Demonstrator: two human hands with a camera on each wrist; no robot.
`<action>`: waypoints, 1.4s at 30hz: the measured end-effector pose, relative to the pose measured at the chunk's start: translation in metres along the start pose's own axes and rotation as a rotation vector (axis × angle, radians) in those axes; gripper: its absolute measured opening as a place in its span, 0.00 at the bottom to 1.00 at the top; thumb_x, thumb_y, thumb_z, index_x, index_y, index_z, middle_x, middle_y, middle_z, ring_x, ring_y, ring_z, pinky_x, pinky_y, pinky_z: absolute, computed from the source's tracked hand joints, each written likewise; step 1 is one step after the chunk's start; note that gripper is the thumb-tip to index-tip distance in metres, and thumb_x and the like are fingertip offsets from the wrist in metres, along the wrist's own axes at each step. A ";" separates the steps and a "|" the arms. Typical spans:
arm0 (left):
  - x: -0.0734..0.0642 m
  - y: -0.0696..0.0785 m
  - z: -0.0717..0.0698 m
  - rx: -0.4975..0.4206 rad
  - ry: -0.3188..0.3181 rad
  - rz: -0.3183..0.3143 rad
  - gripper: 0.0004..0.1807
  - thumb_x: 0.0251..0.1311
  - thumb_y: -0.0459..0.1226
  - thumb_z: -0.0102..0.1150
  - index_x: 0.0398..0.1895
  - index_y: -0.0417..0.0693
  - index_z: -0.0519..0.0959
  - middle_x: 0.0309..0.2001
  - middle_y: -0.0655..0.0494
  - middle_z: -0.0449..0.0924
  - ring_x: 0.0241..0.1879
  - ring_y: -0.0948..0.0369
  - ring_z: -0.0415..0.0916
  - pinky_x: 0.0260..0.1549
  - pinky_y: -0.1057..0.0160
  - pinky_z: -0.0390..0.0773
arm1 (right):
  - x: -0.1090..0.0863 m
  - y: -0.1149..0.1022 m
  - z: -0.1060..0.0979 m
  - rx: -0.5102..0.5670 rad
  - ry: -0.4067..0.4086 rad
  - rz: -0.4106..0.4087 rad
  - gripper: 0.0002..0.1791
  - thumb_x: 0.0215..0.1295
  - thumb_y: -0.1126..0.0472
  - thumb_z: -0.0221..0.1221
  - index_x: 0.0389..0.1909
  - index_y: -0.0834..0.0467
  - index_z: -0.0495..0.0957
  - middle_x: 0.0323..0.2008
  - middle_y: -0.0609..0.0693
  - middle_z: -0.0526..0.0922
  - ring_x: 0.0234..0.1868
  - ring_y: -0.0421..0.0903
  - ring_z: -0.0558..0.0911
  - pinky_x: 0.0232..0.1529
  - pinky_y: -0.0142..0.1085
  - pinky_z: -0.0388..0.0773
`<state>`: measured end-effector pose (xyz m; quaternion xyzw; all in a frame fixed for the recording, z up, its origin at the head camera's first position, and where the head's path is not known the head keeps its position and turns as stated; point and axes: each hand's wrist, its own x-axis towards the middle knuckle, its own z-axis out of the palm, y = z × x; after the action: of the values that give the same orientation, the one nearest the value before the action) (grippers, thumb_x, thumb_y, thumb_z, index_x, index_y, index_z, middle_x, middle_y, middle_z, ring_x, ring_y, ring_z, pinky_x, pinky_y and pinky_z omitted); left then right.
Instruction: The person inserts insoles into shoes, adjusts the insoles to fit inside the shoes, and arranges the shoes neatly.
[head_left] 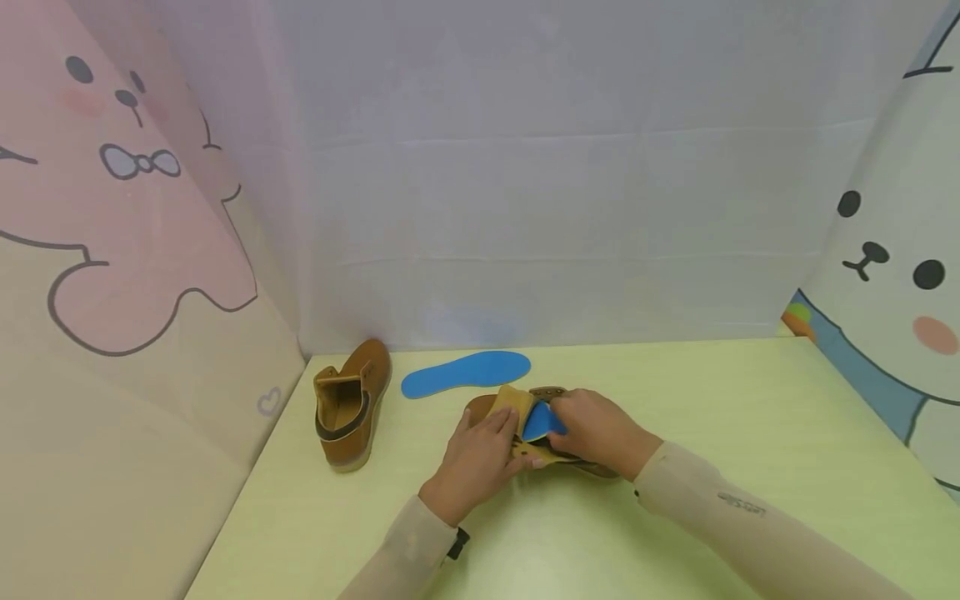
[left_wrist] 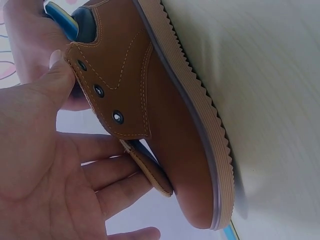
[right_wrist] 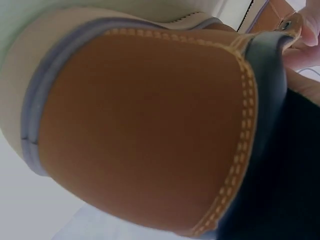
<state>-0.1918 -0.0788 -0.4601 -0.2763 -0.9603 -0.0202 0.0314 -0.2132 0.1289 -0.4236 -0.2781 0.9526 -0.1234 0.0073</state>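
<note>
A brown leather shoe [head_left: 478, 407] lies on the table with its tongue [head_left: 512, 402] folded toward the toe. My left hand [head_left: 480, 454] presses the tongue with nearly straight fingers, its thumb at the edge of the eyelet flap [left_wrist: 107, 95]. Inside the opening, my right hand [head_left: 600, 429] grips a blue insole [head_left: 536, 422], which sits partly within the shoe. In the left wrist view, one end of that insole sticks out above the dark collar. The shoe's heel [right_wrist: 145, 125] fills the right wrist view, where the right hand is hidden.
A second brown shoe [head_left: 348, 450] stands at the left of the pale yellow table [head_left: 750, 417], opening toward me. Another blue insole [head_left: 467, 372] lies flat behind the shoe being handled. A white curtain [head_left: 525, 208] hangs along the back edge.
</note>
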 end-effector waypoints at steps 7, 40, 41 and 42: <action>-0.002 -0.001 0.000 0.007 0.013 0.011 0.46 0.67 0.67 0.45 0.74 0.42 0.68 0.71 0.49 0.70 0.70 0.55 0.67 0.67 0.39 0.63 | 0.005 -0.004 0.003 -0.003 -0.004 0.003 0.16 0.62 0.57 0.71 0.24 0.59 0.75 0.17 0.45 0.67 0.20 0.40 0.64 0.24 0.35 0.62; -0.003 -0.002 0.000 0.019 0.052 0.036 0.47 0.66 0.68 0.46 0.73 0.41 0.69 0.69 0.49 0.72 0.69 0.55 0.69 0.66 0.41 0.65 | 0.019 -0.009 0.017 -0.028 -0.050 0.038 0.15 0.63 0.54 0.70 0.34 0.62 0.81 0.21 0.46 0.73 0.21 0.42 0.68 0.25 0.37 0.67; -0.003 -0.002 0.000 0.019 0.048 0.035 0.47 0.66 0.68 0.46 0.73 0.41 0.69 0.70 0.49 0.71 0.69 0.55 0.69 0.67 0.41 0.65 | 0.019 -0.009 0.016 -0.029 -0.062 0.047 0.15 0.63 0.53 0.70 0.32 0.61 0.80 0.21 0.46 0.72 0.20 0.42 0.68 0.24 0.37 0.66; -0.003 -0.002 0.000 0.018 0.045 0.035 0.47 0.66 0.68 0.45 0.73 0.41 0.69 0.70 0.49 0.71 0.69 0.55 0.69 0.67 0.41 0.65 | 0.019 -0.009 0.016 -0.032 -0.072 0.056 0.15 0.63 0.53 0.70 0.30 0.60 0.79 0.20 0.46 0.70 0.19 0.41 0.67 0.23 0.36 0.65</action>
<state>-0.1905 -0.0820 -0.4601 -0.2921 -0.9546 -0.0172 0.0559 -0.2228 0.1076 -0.4359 -0.2559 0.9609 -0.0978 0.0405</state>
